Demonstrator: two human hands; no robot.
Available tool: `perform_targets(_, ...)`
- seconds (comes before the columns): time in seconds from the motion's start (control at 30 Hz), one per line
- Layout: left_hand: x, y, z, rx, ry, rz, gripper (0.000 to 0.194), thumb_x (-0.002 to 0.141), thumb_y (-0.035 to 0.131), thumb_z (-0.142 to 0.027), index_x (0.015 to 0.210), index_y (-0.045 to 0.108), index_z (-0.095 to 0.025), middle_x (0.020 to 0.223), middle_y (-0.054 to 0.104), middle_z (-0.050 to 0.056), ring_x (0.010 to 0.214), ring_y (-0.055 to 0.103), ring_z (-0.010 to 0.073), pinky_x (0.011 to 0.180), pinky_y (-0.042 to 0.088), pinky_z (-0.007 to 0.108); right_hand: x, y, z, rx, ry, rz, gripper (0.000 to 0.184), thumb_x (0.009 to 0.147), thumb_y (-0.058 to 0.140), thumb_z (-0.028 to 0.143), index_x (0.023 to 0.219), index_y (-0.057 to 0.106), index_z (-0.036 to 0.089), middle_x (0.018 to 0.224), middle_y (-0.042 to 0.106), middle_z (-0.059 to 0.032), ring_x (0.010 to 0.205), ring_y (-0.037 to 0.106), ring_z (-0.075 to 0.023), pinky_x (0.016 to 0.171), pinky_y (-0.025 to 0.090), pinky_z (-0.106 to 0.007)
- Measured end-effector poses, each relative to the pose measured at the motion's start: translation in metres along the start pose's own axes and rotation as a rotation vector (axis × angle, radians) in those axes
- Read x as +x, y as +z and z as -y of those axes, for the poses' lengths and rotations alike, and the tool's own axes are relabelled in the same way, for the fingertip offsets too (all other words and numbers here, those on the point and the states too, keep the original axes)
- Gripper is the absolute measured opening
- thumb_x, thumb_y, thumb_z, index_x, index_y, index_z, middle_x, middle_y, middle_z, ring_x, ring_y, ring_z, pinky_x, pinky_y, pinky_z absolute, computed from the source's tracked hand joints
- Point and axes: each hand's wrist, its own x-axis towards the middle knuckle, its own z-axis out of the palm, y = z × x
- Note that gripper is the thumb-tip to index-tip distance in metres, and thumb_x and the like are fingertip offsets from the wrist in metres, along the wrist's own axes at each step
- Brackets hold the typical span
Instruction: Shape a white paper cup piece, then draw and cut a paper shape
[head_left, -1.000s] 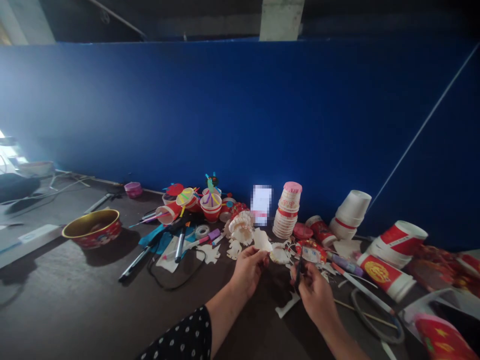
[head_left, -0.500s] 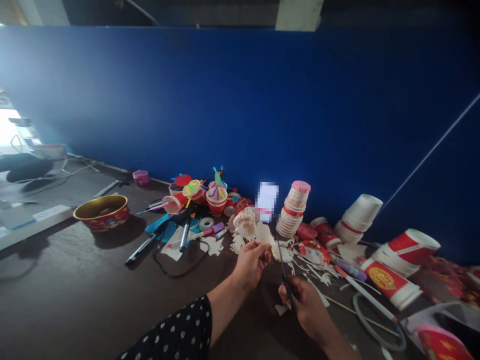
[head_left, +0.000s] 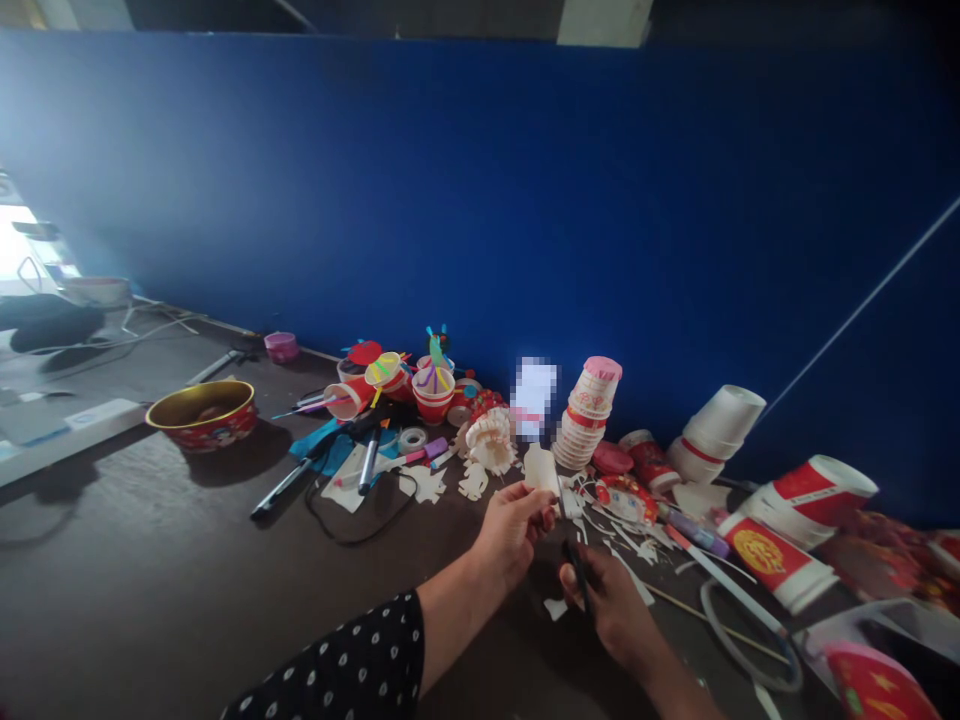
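Between its thumb and fingers my left hand (head_left: 514,525) pinches a white piece of paper (head_left: 541,467), which stands up above the fingertips. My right hand (head_left: 609,595) is closed round the black handles of a pair of scissors (head_left: 576,570). The blades point up and away from me, close along the right edge of the paper. Whether they touch it I cannot make out. Several white paper scraps (head_left: 641,540) lie just right of the hands, and a small scrap (head_left: 556,608) lies by my right hand.
A red and gold bowl (head_left: 204,420) stands at the left. Paper cups (head_left: 585,420) are stacked near the blue partition (head_left: 480,200), with more cups (head_left: 780,560) at the right. Pens (head_left: 369,462), a tape roll (head_left: 412,440) and a black cable (head_left: 349,540) lie left of centre.
My left hand and the white paper have shifted slightly right, toward the scissors. The blades now sit closer beside the paper. The view has tilted a little.
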Motion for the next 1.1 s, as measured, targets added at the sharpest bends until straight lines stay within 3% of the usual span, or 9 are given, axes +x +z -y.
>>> perform_targets(0.63, -0.008, 0.007, 0.001, -0.051, -0.051, 0.002, 0.021, 0.050, 0.074, -0.012, 0.066, 0.061, -0.009, 0.054, 0.055, 0.000, 0.044, 0.045, 0.0042, 0.046, 0.035, 0.017, 0.001, 0.009, -0.002, 0.133, -0.107, -0.123, 0.045, 0.073, 0.045, 0.063, 0.063, 0.041, 0.020, 0.055, 0.034, 0.0048, 0.051, 0.028, -0.0093, 0.045, 0.026, -0.022)
perform_targets(1.1, -0.012, 0.010, 0.001, -0.034, -0.066, 0.010, 0.019, 0.053, 0.072, -0.012, 0.067, 0.059, -0.010, 0.050, 0.053, -0.001, 0.044, 0.044, 0.0052, 0.047, 0.035, 0.017, 0.000, 0.015, -0.002, 0.186, -0.149, -0.128, 0.043, 0.076, 0.043, 0.060, 0.078, 0.053, 0.018, 0.058, 0.039, 0.0038, 0.050, 0.030, -0.0096, 0.045, 0.030, -0.022)
